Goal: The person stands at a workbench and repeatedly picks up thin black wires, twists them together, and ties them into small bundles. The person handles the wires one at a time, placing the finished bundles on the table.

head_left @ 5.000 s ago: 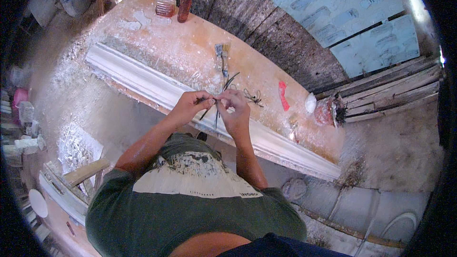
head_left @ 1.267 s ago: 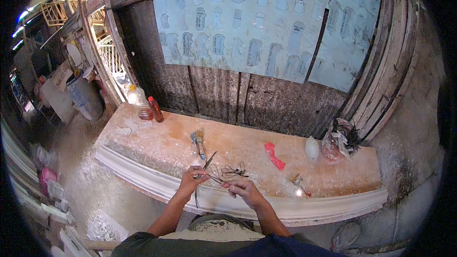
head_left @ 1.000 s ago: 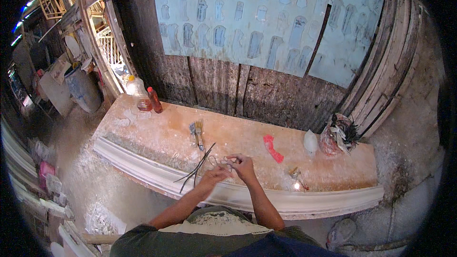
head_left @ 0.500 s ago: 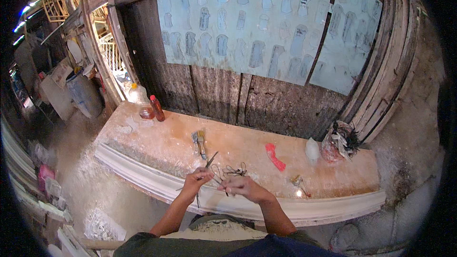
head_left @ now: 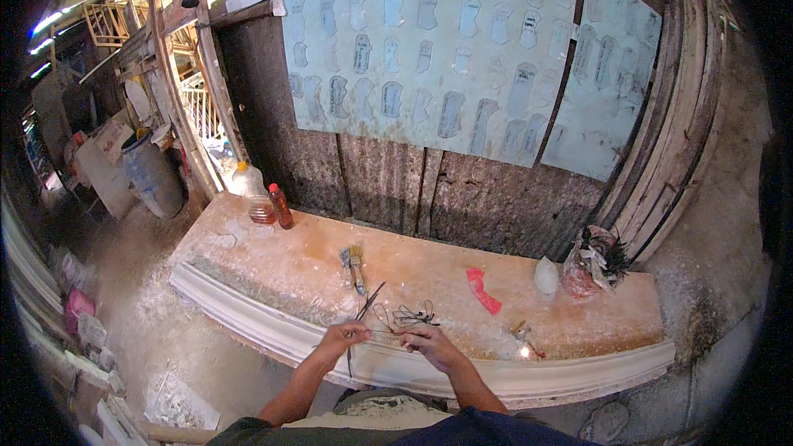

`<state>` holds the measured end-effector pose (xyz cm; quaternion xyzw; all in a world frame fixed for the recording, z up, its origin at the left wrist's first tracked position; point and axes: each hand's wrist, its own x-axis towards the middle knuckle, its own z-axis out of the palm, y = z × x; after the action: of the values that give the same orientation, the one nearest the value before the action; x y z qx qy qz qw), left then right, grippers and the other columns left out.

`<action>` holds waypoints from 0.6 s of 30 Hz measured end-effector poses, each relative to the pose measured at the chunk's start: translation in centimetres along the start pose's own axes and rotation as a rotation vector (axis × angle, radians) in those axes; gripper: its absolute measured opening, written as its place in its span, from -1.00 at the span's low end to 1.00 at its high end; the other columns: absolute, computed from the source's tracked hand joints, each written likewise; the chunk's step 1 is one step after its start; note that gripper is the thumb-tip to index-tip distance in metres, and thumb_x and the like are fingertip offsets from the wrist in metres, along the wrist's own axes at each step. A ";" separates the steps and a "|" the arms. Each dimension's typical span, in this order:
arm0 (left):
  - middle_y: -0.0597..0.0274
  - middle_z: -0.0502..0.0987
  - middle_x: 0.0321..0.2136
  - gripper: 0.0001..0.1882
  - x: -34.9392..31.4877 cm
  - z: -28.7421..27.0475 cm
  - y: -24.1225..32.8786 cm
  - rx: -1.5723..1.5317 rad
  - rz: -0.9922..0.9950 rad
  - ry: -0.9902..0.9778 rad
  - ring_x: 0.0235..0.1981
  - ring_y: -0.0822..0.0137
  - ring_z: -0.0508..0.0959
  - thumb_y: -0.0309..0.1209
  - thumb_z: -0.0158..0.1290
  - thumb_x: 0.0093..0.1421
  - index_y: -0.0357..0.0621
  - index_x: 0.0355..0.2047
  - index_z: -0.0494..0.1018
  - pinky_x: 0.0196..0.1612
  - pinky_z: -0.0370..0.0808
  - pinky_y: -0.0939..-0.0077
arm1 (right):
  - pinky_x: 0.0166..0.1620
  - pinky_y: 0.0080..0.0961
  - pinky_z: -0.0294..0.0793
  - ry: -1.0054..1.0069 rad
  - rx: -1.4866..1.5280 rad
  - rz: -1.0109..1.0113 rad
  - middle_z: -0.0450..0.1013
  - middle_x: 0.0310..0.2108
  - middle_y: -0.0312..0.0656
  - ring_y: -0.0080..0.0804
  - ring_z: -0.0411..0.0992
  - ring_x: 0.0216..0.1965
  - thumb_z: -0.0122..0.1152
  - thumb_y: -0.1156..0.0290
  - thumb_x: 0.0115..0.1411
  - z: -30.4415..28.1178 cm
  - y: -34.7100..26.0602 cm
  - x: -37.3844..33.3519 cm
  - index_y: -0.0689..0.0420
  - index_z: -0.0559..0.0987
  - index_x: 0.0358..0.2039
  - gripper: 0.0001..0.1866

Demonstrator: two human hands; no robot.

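Note:
Over the near edge of the workbench (head_left: 438, 272), my two hands face each other with a thin strand stretched between them. My left hand (head_left: 339, 342) is closed in a pinch on thin black strips (head_left: 369, 301), whose ends stick out above and below the fingers. Opposite it, my right hand (head_left: 432, 347) pinches the thin dark strand, partly hidden by the fingers. Just beyond the fingertips are loops of thin black cord (head_left: 413, 315); whether some belong to the held strand I cannot tell. A long white moulding (head_left: 545, 381) runs along the bench front beneath both hands.
Brushes (head_left: 353, 268) lie beyond my left hand, and a red piece (head_left: 482, 291) beyond my right. Two bottles (head_left: 281, 206) stand at the far left. A white lump (head_left: 546, 276) and a stuffed bag (head_left: 591, 264) sit at the right. Behind rises a pale blue board (head_left: 429, 49).
My right hand has turned and drawn level with my left, with the strand now between them. The whole scene sits slightly lower in view.

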<state>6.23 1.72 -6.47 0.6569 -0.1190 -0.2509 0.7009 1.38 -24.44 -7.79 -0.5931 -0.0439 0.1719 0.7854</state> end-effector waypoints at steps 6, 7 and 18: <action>0.21 0.48 -0.20 -0.82 1.3 3.7 1.6 -0.212 0.064 0.124 -0.07 0.35 0.43 -0.43 0.16 0.18 -0.31 -0.27 0.59 0.04 0.30 0.47 | -0.15 -0.51 0.43 -0.270 -0.544 -0.206 0.54 -0.23 -0.24 -0.47 0.46 -0.17 0.21 0.36 0.22 1.6 -9.3 -0.5 0.25 0.60 -0.10 -0.70; 0.26 0.48 -0.21 -0.80 1.6 4.9 2.2 -0.322 0.036 0.068 -0.13 0.42 0.43 -0.41 0.09 0.24 -0.30 -0.22 0.57 -0.07 0.31 0.51 | -0.14 -0.49 0.43 -0.123 -0.388 -0.161 0.55 -0.24 -0.22 -0.45 0.47 -0.19 0.22 0.36 0.21 1.0 -8.1 0.1 0.23 0.61 -0.11 -0.72; 0.34 0.53 -0.23 -0.78 -1.7 2.8 -0.8 -0.055 -0.197 -0.150 -0.18 0.46 0.44 -0.28 0.17 0.17 -0.16 -0.29 0.57 -0.12 0.32 0.55 | -0.12 -0.46 0.45 0.088 -0.395 0.052 0.59 -0.20 -0.19 -0.44 0.49 -0.19 0.21 0.23 0.21 0.3 4.0 1.1 0.18 0.64 -0.14 -0.68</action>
<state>3.24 0.20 -6.65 0.6255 -0.0989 -0.3701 0.6798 1.40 -22.85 -11.62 -0.7435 -0.0272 0.1542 0.6502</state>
